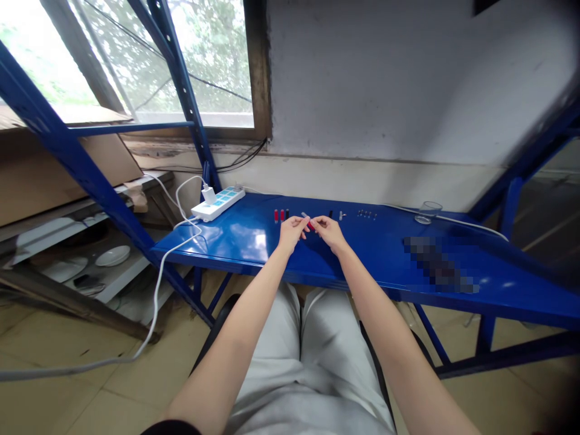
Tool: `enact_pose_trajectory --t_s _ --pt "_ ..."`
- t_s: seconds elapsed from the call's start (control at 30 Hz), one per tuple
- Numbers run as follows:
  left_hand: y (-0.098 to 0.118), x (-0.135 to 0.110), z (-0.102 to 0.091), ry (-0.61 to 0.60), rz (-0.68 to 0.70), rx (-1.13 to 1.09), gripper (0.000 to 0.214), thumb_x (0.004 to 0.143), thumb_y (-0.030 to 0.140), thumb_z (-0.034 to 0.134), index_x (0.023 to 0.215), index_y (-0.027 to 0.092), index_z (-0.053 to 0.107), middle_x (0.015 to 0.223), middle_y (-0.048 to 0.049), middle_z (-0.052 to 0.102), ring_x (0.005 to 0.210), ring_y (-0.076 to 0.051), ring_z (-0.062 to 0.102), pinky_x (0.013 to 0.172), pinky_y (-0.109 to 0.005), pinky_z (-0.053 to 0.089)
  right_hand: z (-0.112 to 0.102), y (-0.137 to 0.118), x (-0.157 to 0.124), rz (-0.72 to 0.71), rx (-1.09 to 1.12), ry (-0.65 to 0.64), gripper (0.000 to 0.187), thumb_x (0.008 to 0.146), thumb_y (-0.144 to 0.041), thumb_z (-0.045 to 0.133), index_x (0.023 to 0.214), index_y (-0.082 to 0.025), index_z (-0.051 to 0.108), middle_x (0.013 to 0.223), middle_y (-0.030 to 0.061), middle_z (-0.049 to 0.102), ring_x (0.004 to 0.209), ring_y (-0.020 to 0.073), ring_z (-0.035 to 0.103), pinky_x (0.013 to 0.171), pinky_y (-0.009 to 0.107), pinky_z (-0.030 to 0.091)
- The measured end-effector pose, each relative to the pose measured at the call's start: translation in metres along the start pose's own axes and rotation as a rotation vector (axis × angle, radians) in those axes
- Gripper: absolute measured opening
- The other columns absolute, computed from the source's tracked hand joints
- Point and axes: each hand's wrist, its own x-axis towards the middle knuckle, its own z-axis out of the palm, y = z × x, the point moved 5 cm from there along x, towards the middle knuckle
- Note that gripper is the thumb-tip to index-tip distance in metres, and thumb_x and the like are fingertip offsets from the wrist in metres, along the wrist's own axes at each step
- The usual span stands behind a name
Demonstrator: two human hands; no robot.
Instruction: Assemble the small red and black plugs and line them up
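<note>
The left hand [293, 232] and right hand [330, 232] meet over the worktop [371, 241], fingertips pinching a small red piece [310, 226] between them, its ends too small to make out. Light, steady, opposed pressure suits it best.

blue table [231, 235], power strip [219, 206], red cylinders [281, 215]

Daylight from an overexposed window [212, 60] at upper left glares white on the table [235, 241], soft shadow dims the wall [344, 84] at right, wide-angle distortion stretches the edges, and a patch [439, 266] at right is pixelated.
</note>
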Motion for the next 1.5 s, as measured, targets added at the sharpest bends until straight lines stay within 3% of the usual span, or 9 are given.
enact_pose_trajectory --t_s 0.23,0.43,0.53,0.67,0.77,0.87,1.03,1.5 --pt "-0.001 0.002 -0.002 0.017 0.066 0.019 0.035 0.069 0.048 0.064 0.074 0.014 0.059 0.048 0.0049 0.05 0.036 -0.004 0.043 0.038 -0.018 0.03 0.008 -0.005 -0.005 -0.009 0.065 -0.142 0.043 0.058 -0.055 0.068 0.073 -0.015 0.062 0.069 0.0026 0.062 0.061 0.0119 0.052 0.062 0.027 0.043" --pt "0.0 0.001 -0.001 -0.008 0.069 0.04 0.036 0.077 0.05 0.053 0.074 0.015 0.061 0.048 0.005 0.046 0.035 -0.004 0.04 0.036 -0.018 0.027 0.011 -0.004 -0.004 -0.092 -0.055 -0.208 0.038 0.062 -0.053 0.064 0.067 -0.015 0.059 0.065 0.0021 0.06 0.059 0.0127 0.052 0.061 0.028 0.042" --pt "0.003 0.0 -0.003 0.021 0.105 0.029 0.034 0.081 0.047 0.049 0.081 0.015 0.061 0.055 0.0039 0.049 0.039 -0.004 0.043 0.038 -0.017 0.029 0.0 -0.003 0.002 -0.093 -0.176 -0.152 0.035 0.065 -0.05 0.061 0.07 -0.015 0.06 0.063 0.0023 0.06 0.058 0.0133 0.051 0.058 0.027 0.041" --pt "0.004 0.0 -0.003 0.036 0.152 0.091 0.026 0.081 0.04 0.05 0.08 0.015 0.06 0.057 0.004 0.051 0.04 -0.004 0.044 0.042 -0.018 0.034 -0.035 0.001 0.019 -0.015 -0.48 -0.007 0.023 0.065 -0.038 0.06 0.063 -0.016 0.06 0.061 0.0029 0.06 0.059 0.0143 0.053 0.057 0.025 0.039" --pt "0.001 0.001 -0.001 0.0 0.149 0.125 0.027 0.081 0.039 0.049 0.075 0.015 0.06 0.055 0.0036 0.051 0.039 -0.004 0.044 0.043 -0.018 0.035 -0.059 0.011 0.032 0.111 -0.675 0.002 0.015 0.061 -0.029 0.063 0.056 -0.016 0.058 0.061 0.004 0.06 0.06 0.0154 0.055 0.055 0.025 0.037" --pt "-0.001 0.0 0.0 -0.029 0.122 0.135 0.027 0.08 0.039 0.05 0.073 0.015 0.061 0.054 0.003 0.052 0.038 -0.005 0.044 0.042 -0.019 0.034 -0.07 0.022 0.038 0.168 -0.72 0.012 0.014 0.062 -0.029 0.063 0.057 -0.017 0.058 0.063 0.0047 0.061 0.06 0.016 0.056 0.054 0.025 0.037" --pt "0.001 -0.002 0.003 -0.064 0.109 0.163 0.027 0.079 0.038 0.051 0.071 0.015 0.061 0.053 0.0027 0.053 0.038 -0.005 0.044 0.042 -0.019 0.034 -0.067 0.034 0.035 0.114 -0.76 0.122 0.018 0.07 -0.034 0.058 0.068 -0.017 0.063 0.068 0.0065 0.063 0.063 0.0169 0.057 0.056 0.025 0.038" --pt "0.003 -0.005 0.004 -0.074 0.114 0.197 0.028 0.079 0.039 0.052 0.069 0.015 0.062 0.053 0.0015 0.054 0.038 -0.005 0.045 0.044 -0.02 0.036 -0.059 0.045 0.036 0.088 -0.895 0.158 0.019 0.077 -0.032 0.053 0.078 -0.017 0.063 0.074 0.0077 0.064 0.07 0.0185 0.059 0.055 0.025 0.037"
